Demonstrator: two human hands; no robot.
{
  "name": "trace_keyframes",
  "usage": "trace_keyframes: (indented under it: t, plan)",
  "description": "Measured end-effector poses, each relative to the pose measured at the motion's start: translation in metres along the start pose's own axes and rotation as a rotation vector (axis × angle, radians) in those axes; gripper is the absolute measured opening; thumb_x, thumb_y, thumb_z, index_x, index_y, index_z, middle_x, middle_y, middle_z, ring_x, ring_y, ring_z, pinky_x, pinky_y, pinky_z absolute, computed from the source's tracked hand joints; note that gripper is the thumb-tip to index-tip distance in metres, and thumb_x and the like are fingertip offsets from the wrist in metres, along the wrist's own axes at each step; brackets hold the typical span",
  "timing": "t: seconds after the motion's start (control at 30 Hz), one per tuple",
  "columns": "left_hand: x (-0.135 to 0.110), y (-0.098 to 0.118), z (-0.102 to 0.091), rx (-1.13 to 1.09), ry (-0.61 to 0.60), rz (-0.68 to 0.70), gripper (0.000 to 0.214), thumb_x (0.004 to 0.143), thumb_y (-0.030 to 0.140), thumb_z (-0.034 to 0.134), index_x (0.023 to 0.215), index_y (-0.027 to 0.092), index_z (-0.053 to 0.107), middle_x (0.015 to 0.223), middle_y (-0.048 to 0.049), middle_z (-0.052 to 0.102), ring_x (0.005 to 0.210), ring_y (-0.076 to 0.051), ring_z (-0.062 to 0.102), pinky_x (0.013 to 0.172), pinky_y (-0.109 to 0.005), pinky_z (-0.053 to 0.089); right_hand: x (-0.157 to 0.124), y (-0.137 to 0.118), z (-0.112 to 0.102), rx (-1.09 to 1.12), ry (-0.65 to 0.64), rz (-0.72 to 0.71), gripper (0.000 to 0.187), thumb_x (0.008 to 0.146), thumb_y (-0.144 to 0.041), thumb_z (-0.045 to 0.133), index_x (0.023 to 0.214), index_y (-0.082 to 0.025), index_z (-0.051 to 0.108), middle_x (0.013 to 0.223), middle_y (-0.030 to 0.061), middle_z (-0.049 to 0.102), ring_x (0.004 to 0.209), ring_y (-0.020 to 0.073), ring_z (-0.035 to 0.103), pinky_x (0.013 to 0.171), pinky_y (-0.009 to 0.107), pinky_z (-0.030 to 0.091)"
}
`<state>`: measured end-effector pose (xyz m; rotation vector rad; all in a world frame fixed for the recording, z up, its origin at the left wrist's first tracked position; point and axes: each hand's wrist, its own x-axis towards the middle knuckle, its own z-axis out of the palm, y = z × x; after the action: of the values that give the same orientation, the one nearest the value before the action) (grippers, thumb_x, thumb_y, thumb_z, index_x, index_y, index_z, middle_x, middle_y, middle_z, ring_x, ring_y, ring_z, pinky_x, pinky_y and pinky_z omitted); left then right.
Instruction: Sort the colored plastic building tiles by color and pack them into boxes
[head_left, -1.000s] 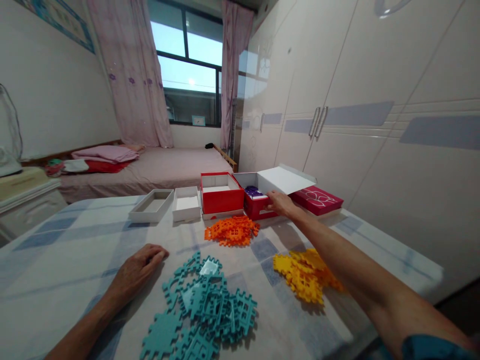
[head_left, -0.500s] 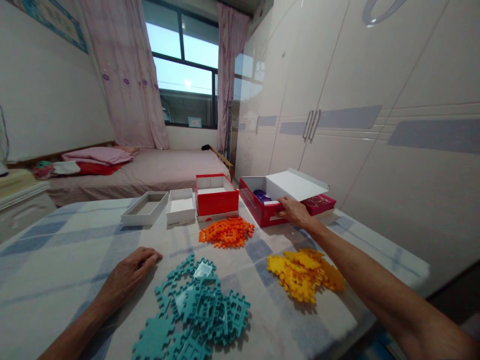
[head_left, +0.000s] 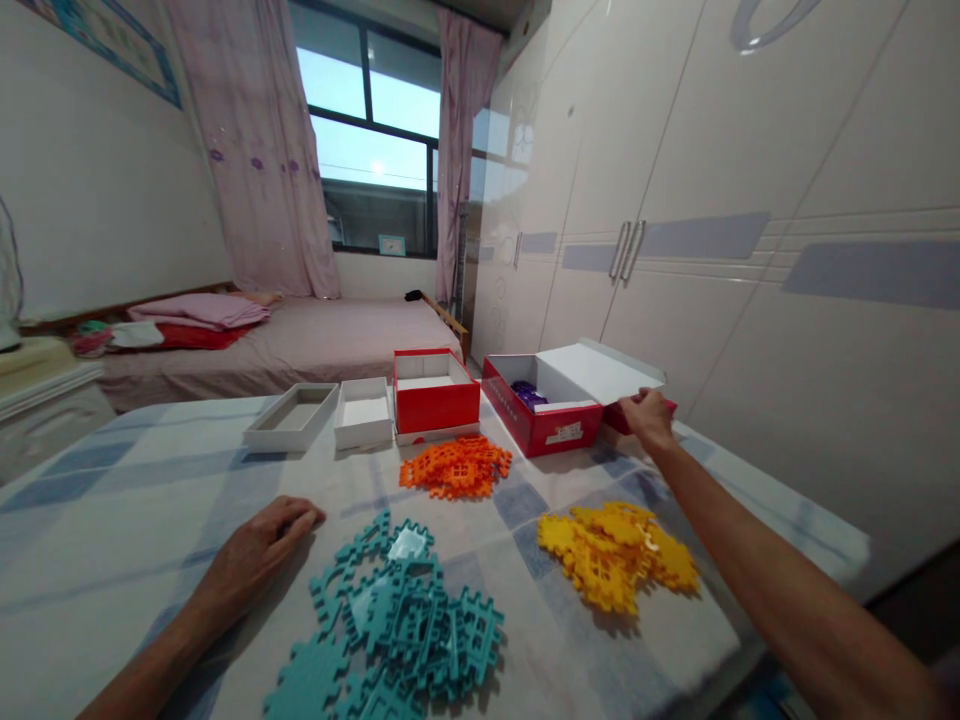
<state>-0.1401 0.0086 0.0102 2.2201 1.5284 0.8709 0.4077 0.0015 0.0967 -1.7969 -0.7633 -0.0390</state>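
Observation:
My right hand (head_left: 646, 418) is at the near corner of the white-lined lid (head_left: 592, 368) of a dark red box, its fingers closed on the lid's edge. The lid is folded back to the right. Inside the red box (head_left: 544, 425) lie purple pieces (head_left: 528, 394). My left hand (head_left: 274, 535) rests on the tablecloth with fingers curled in, nothing visible in it. Just right of it spreads a heap of teal interlocking plastic pieces (head_left: 420, 610). An orange heap (head_left: 456, 466) lies before the boxes, and a yellow heap (head_left: 619, 550) sits below my right forearm.
A bright red open box (head_left: 436, 408) stands at the table's back, with a small white tray (head_left: 363, 437) and a grey-white tray (head_left: 292, 440) to its left. Behind are a bed (head_left: 345, 330) and a window. A white wardrobe (head_left: 712, 330) lines the right side.
My right hand has moved right, from the box's front wall to the corner of its lid. My left hand and the heaps have stayed in place.

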Motion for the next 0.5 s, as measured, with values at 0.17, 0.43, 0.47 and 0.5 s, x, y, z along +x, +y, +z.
trace_keyframes:
  t: [0.17,0.43,0.47,0.5]
  plan:
    - [0.0,-0.001,0.0,0.008,-0.012,0.003,0.043,0.08,0.055,0.042,0.081,0.022,0.069,0.088,-0.0027,0.07,0.082,-0.019,0.065,0.075,-0.024,0.049,0.02,0.002,0.009,0.236,-0.074,0.187,0.01,0.062,-0.02,0.056,0.069,-0.018,0.049,0.055,-0.0023,0.049,0.055,0.0133,0.052,0.049,0.024,0.047]
    - [-0.001,-0.001,0.0,0.005,-0.02,0.004,0.041,0.081,0.054,0.042,0.084,0.023,0.069,0.091,-0.0026,0.07,0.084,-0.02,0.065,0.077,-0.025,0.048,0.022,-0.023,0.002,0.544,-0.114,0.208,0.021,0.078,-0.04,0.048,0.083,-0.019,0.047,0.069,-0.0008,0.055,0.06,0.0107,0.055,0.052,0.022,0.048]
    - [-0.001,-0.001,0.0,0.005,-0.016,0.002,0.041,0.081,0.054,0.042,0.083,0.023,0.069,0.091,-0.0026,0.07,0.084,-0.02,0.065,0.077,-0.025,0.048,0.023,-0.027,0.0,0.56,-0.108,0.193,0.026,0.08,-0.044,0.045,0.087,-0.019,0.048,0.073,-0.0004,0.055,0.063,0.0105,0.055,0.053,0.021,0.047]
    - [-0.001,-0.001,0.001,0.005,-0.016,-0.001,0.041,0.081,0.054,0.042,0.083,0.023,0.069,0.09,-0.0027,0.07,0.083,-0.02,0.065,0.076,-0.025,0.049,0.024,-0.031,-0.002,0.573,-0.105,0.176,0.031,0.082,-0.048,0.043,0.091,-0.02,0.049,0.077,-0.0001,0.056,0.064,0.0103,0.055,0.053,0.02,0.046]
